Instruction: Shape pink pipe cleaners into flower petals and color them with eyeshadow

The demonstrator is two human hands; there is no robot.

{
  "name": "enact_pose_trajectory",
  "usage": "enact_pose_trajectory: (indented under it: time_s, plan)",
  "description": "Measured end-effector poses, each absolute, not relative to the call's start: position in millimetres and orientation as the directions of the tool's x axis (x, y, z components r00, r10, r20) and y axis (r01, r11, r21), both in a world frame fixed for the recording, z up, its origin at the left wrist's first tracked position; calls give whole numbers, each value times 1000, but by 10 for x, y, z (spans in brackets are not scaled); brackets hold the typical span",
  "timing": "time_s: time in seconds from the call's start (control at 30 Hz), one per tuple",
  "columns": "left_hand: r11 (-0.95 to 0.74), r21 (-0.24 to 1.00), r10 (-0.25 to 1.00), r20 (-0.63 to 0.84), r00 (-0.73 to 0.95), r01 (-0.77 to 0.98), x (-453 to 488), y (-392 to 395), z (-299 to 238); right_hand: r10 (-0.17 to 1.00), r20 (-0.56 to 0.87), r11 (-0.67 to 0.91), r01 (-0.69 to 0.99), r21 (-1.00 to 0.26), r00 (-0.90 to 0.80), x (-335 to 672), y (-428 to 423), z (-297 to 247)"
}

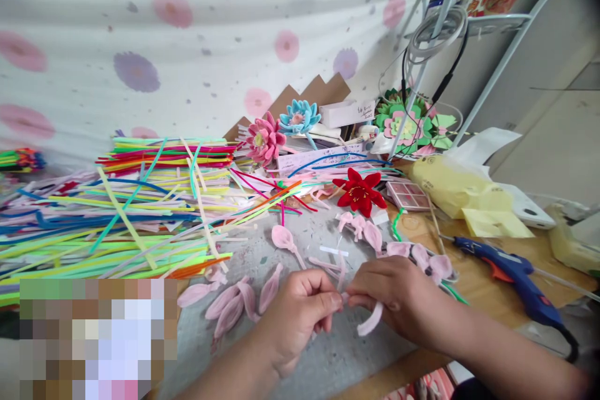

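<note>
Between my two hands runs a pale pink pipe cleaner (370, 320), its loose end curling out below my right hand. My left hand (307, 303) pinches it with thumb and forefinger. Close beside, my right hand (394, 290) is closed on the same strip, fingertips nearly touching the left ones. Left of my hands lie several pink petal shapes (229, 309) bent from pipe cleaners. A spoon-shaped pink piece (284, 239) rests just behind my left hand. More pink looped petals (419, 256) lie behind my right hand. The grey mat (187, 340) is under them.
Heaps of coloured pipe cleaners (117, 212) cover the left side. Finished flowers in red (360, 192), pink (265, 139) and blue (300, 117) stand at the back. A blue glue gun (506, 269) lies at right, near a yellow bag (459, 184). A white metal rack (497, 75) rises behind.
</note>
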State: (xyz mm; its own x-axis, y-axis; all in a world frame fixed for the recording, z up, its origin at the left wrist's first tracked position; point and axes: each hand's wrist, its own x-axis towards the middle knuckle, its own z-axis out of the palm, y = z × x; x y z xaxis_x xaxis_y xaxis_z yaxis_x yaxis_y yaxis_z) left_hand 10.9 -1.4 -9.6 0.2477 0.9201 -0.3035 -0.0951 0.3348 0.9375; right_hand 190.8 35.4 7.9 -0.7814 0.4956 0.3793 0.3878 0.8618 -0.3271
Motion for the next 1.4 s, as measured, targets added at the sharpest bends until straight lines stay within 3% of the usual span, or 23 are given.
enact_pose_trajectory:
  time_s: [0.37, 0.57, 0.7, 0.8, 0.9, 1.0, 1.1, 1.27, 1.4]
  plan:
    - [257, 950, 885, -304, 353, 176, -18, 91, -149, 499, 294, 858, 416, -301, -816, 2000, 418, 132]
    - [163, 898, 935, -273, 226, 408, -23, 133, -195, 593, 200, 790, 516, -330, -780, 2086, 516, 89]
    - [-47, 746, 987, -67, 144, 664, -73, 167, -224, 750, 230, 639, 589, -494, -621, 2109, 532, 106]
    - [-86, 684, 996, 56, 65, 724, -112, 186, -211, 800, 325, 559, 428, -710, -505, 2090, 499, 128]
    - [-97, 807, 993, 119, 1, 583, -101, 154, -169, 804, 406, 551, 286, -784, -434, 2033, 434, 172]
    - [-4, 948, 963, -82, 257, 317, -26, 70, -153, 820, 478, 563, 297, -771, -315, 1951, 371, 212]
    - [83, 973, 879, -173, 445, 214, 75, -7, -194, 863, 457, 500, 243, -831, -214, 1871, 347, 200]
    - [99, 992, 944, -119, 308, 78, 119, 0, -230, 905, 368, 398, 119, -910, -213, 1786, 364, 87]
    - [19, 990, 1000, -17, 18, -143, 44, 72, -208, 910, 274, 337, 173, -925, -310, 1720, 339, -13]
